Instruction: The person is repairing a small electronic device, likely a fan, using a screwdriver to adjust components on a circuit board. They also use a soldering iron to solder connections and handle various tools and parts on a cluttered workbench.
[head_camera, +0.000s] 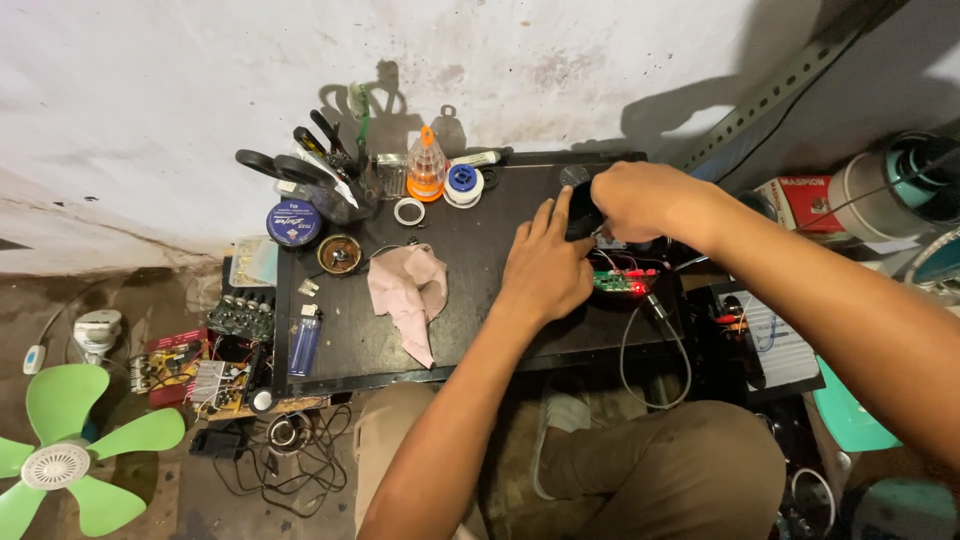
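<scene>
Board (620, 282), green, lies lengthwise left-right beside left hand (545, 270).

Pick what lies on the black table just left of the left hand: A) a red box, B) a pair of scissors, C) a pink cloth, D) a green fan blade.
C: the crumpled pink cloth lies on the black table, just left of the left hand, which rests flat beside the small green circuit board.
</scene>
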